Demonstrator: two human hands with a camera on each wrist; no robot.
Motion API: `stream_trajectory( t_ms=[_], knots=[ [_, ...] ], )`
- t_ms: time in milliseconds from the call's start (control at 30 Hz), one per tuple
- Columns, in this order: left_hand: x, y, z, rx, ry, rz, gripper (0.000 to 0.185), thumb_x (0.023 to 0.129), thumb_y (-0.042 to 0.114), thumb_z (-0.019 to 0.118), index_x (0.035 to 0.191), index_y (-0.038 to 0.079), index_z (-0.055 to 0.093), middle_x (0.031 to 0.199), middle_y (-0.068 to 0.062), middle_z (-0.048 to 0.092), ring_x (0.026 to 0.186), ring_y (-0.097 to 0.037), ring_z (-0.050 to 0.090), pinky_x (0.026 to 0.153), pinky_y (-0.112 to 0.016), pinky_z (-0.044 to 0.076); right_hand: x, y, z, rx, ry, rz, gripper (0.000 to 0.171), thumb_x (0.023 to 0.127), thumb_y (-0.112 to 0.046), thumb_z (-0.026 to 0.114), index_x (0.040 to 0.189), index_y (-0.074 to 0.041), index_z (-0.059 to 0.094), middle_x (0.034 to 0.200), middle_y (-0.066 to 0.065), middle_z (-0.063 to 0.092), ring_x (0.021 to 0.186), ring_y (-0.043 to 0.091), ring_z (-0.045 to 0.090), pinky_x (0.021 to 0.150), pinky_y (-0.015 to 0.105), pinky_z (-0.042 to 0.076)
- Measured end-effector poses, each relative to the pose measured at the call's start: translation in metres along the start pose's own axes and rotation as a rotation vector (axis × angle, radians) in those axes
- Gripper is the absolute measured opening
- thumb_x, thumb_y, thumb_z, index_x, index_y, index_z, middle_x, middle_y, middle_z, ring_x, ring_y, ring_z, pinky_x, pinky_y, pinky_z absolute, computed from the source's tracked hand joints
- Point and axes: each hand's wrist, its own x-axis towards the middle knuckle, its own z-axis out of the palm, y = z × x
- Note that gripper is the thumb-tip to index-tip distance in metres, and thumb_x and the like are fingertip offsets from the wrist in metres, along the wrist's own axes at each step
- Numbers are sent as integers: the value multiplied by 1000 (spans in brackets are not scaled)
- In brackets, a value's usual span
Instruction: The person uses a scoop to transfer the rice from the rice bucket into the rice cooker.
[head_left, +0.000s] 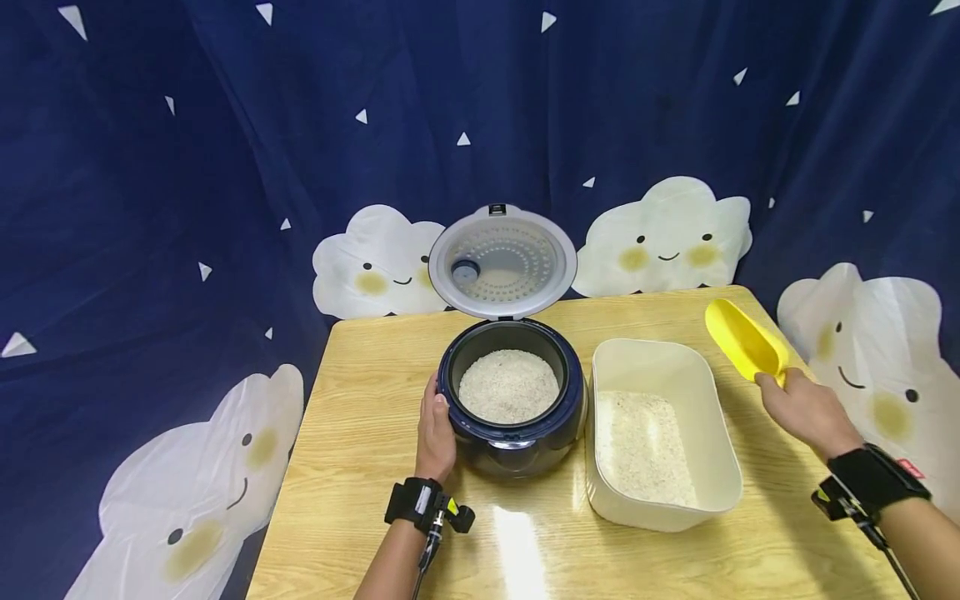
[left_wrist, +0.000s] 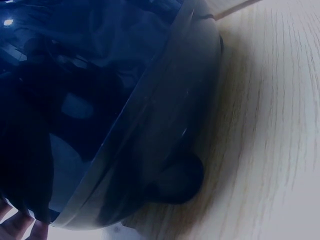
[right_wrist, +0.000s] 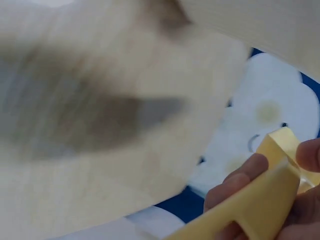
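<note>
On a wooden counter (head_left: pixel 360 433), the left hand (head_left: pixel 435 429) rests open against a rice cooker (head_left: pixel 512 400); at 3 o'clock, the right hand (head_left: pixel 806 410) grips a yellow scoop (head_left: pixel 744 339).

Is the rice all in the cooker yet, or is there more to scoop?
Some is done: the cooker already has rice in its pot, lid up. The left hand rests on the cooker's side, and the right hand holds the yellow scoop in the air; no rice shows in it. The tub still holds rice, so more could go in.
</note>
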Motion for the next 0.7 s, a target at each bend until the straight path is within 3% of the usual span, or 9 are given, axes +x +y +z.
stream_trajectory(
  t_ms=[200,433,533,700],
  knots=[
    [0,1,0,13,-6,-8,56,111,40,24,163,22,33,169,-8,36,158,-31,32,129,-58,24,-7,16,34,-52,-31,-17,54,104,-34,28,101,18,45,73,21,54,65,34,54,53,37,39],
    [1,2,-2,33,-10,-10,58,111,43,23,163,21,33,169,-6,35,158,-30,31,130,-58,24,-15,29,79,-71,-49,-5,49,106,-28,33,99,20,42,73,25,57,64,34,58,53,46,46],
    [1,2,-1,30,-10,-13,57,111,42,23,163,20,32,169,-7,35,158,-31,31,129,-59,24,-16,33,91,-62,-39,-4,48,107,-26,36,100,21,41,77,30,59,66,38,61,55,52,48],
    [0,3,0,20,-8,-14,57,111,41,24,163,21,32,169,-7,35,158,-31,31,130,-58,24,-19,40,107,-59,-4,-22,49,108,-28,31,97,19,40,76,29,53,64,38,58,54,52,46]
  ],
)
